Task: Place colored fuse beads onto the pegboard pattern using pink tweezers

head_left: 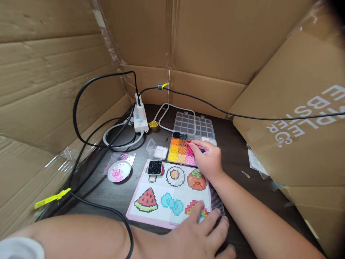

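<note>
My right hand is closed in a pinch over the bead box, a compartment box filled with small beads in several colours. Between its fingers is a slim tool, mostly hidden, with a dark blue part showing; its kind is unclear. My left hand lies with fingers spread on the lower right of the pattern sheet, printed with pixel pictures such as a watermelon slice and an egg. A dark mesh pegboard shows along the sheet's right edge. A small tray of black beads stands on the sheet's upper left.
A white dish of pink beads rests partly on a clear pegboard. A small box of white beads, a gold cup and a power strip stand behind. Black cables loop at left; cardboard walls surround the table.
</note>
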The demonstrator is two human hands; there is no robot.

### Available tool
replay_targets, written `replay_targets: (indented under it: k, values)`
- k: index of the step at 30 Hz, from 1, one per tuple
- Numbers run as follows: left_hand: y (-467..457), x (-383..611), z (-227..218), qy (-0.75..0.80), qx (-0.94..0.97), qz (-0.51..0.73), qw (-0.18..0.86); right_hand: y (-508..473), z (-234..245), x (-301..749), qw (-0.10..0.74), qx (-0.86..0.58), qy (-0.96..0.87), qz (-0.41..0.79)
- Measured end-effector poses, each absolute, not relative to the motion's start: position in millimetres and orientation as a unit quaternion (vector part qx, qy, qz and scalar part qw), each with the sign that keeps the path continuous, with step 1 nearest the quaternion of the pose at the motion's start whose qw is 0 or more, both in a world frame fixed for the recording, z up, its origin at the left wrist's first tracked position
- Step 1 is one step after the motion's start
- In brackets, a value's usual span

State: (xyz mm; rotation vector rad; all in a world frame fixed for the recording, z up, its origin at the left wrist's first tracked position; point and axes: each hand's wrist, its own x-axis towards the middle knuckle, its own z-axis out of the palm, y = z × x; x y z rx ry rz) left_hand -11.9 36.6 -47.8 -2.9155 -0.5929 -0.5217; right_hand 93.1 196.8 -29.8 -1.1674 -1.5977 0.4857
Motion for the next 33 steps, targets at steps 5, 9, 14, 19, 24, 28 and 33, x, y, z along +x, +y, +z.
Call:
replay_targets:
  k: [5, 9, 14, 19, 24, 28, 33]
  values:
    - [36.2, -12.6, -46.1, -0.197, -0.964, -0.169, 0.053, 197.6, -30.8, 93.2, 0.519, -0.492, -0.665, 0.216]
    - [36.7, -12.0, -46.9, -0.192, -0.962, -0.183, 0.063, 197.5, -30.0, 92.8, 0.522, -0.486, -0.664, 0.225]
    - [36.9, -11.5, -45.1, -0.192, -0.963, -0.179, 0.057, 196.8, -29.5, 92.4, 0.522, -0.487, -0.663, 0.225]
    - [36.3, -11.8, -44.8, -0.191, -0.964, -0.175, 0.052, 196.6, -29.9, 92.9, 0.518, -0.493, -0.661, 0.227]
    - [35.8, -10.9, -45.3, -0.195, -0.964, -0.177, 0.045, 196.6, -29.9, 93.5, 0.515, -0.5, -0.658, 0.228]
    - [36.4, -10.6, -43.9, -0.195, -0.964, -0.173, 0.045, 196.3, -30.3, 93.1, 0.518, -0.502, -0.656, 0.223]
    - [36.9, -10.8, -38.6, -0.192, -0.967, -0.159, 0.045, 196.2, -30.0, 92.3, 0.532, -0.494, -0.655, 0.21]
